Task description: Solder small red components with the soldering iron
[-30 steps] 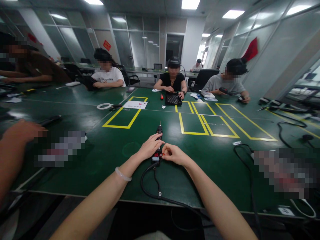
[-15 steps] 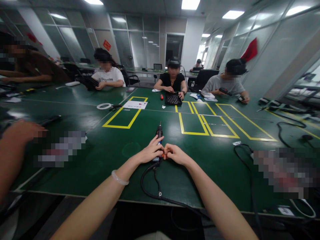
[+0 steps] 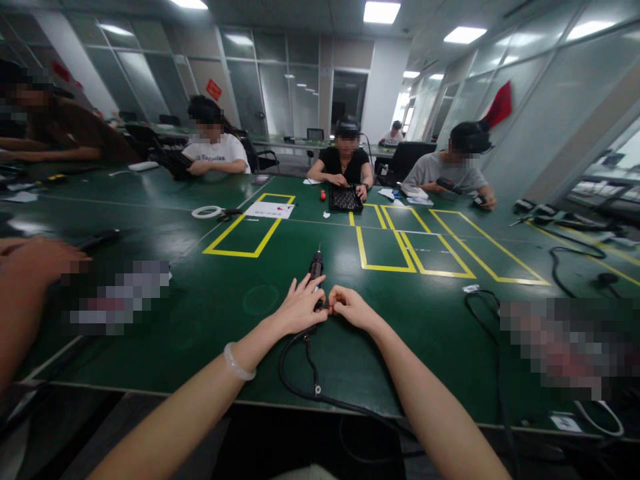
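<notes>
A dark electric screwdriver (image 3: 316,265) lies on the green table with its bit pointing away from me. My left hand (image 3: 300,308) lies across its body, some fingers spread over it and the others curled around its side. Much of the tool's body is hidden under that hand. Just right of it, my right hand (image 3: 351,309) is closed in a pinch, its fingertips close to my left fingertips. What the pinch holds, if anything, is too small and covered to make out. A black cord (image 3: 287,375) loops from the tool's rear toward the table's near edge.
Yellow tape rectangles (image 3: 387,268) mark the green table (image 3: 240,360). A white sheet (image 3: 270,211) lies beyond my left hand. Another person's hand (image 3: 45,263) is at the left. Across the table a person works at a black tray (image 3: 346,199). Black cable (image 3: 493,333) runs at the right.
My left hand has shifted slightly and turned on the screwdriver, covering more of its rear. A small orange part visible between my hands is now mostly hidden. My right hand keeps its pinch.
</notes>
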### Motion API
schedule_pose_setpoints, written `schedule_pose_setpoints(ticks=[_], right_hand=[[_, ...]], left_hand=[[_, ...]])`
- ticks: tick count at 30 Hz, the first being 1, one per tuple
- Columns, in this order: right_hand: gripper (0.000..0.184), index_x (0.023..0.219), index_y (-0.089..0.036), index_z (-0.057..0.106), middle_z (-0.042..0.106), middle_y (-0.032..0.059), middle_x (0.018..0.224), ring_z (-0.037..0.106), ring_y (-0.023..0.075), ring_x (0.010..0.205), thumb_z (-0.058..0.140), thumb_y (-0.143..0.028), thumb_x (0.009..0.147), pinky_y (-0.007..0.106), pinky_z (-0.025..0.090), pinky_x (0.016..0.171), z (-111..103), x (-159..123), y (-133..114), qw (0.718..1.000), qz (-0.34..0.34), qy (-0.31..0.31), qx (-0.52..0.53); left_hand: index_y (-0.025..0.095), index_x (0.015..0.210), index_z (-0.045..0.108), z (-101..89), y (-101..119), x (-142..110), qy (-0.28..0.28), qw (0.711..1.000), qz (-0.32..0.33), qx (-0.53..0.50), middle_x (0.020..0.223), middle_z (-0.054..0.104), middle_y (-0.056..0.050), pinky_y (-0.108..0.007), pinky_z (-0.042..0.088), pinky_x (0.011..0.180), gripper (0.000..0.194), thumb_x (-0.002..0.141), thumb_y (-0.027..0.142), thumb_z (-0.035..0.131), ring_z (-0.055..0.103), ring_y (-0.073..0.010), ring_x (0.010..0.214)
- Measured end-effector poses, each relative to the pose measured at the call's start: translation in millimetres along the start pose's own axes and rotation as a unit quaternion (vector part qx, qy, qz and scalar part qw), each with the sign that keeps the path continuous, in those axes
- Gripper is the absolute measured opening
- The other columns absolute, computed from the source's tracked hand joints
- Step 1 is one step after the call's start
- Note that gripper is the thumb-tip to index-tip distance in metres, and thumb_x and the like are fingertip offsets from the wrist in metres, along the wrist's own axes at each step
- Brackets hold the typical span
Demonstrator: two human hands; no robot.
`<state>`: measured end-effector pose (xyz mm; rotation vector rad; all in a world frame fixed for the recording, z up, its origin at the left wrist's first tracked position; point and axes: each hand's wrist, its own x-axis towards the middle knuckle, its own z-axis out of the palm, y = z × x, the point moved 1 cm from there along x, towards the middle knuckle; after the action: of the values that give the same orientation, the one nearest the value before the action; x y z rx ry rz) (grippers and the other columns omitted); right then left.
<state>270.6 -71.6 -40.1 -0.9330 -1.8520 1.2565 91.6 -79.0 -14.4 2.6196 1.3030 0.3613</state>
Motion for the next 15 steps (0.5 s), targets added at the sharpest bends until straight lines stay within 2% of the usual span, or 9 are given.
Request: schedule_pose_setpoints(ticks=[4,7,11,15], right_hand=[[0.019,0.075,-0.017,0.05,0.059,-0.0023,0.066,0.055,0.0109,0.062,0.04,-0.004,0.064,0.022,0.042,0.061,-0.9,0.1,-0.3,1.0,0.002,-0.002,0.002],[0.019,0.074,-0.017,0.05,0.059,-0.0021,0.065,0.055,0.0111,0.062,0.041,-0.004,0.065,0.022,0.043,0.06,-1.2,0.4,-0.9,1.0,0.007,-0.004,0.002],[0.019,0.074,-0.017,0.051,0.06,-0.0016,0.067,0.056,0.0109,0.063,0.041,-0.003,0.066,0.021,0.043,0.061,-1.2,0.7,-1.0,1.0,0.011,-0.008,-0.011],[0.02,0.074,-0.016,0.052,0.061,-0.0009,0.068,0.056,0.0108,0.064,0.04,-0.002,0.067,0.021,0.043,0.062,-1.1,0.1,-3.5,1.0,0.014,-0.011,-0.02]], left_hand=[[0.022,0.092,0.055,-4.5,-6.1,-3.6,-0.003,1.0,0.004,0.026,0.152,0.025,-0.002,-0.064,0.013,0.108,0.021,0.08,0.038,0.052,0.018,-0.0361,0.139],[0.022,0.092,0.055,-9.2,-19.4,-5.8,-0.012,0.999,0.001,0.04,0.152,0.026,-0.002,-0.063,0.013,0.108,0.024,0.082,0.043,0.049,0.019,-0.036,0.139],[0.022,0.094,0.057,-20.3,-50.0,-9.3,-0.029,0.998,-0.021,0.053,0.153,0.024,-0.003,-0.063,0.013,0.107,0.031,0.083,0.049,0.045,0.02,-0.036,0.138],[0.022,0.097,0.058,-36.8,-93.3,-12.9,-0.046,0.995,-0.054,0.067,0.153,0.022,-0.004,-0.061,0.016,0.107,0.036,0.084,0.052,0.042,0.021,-0.0354,0.138]])
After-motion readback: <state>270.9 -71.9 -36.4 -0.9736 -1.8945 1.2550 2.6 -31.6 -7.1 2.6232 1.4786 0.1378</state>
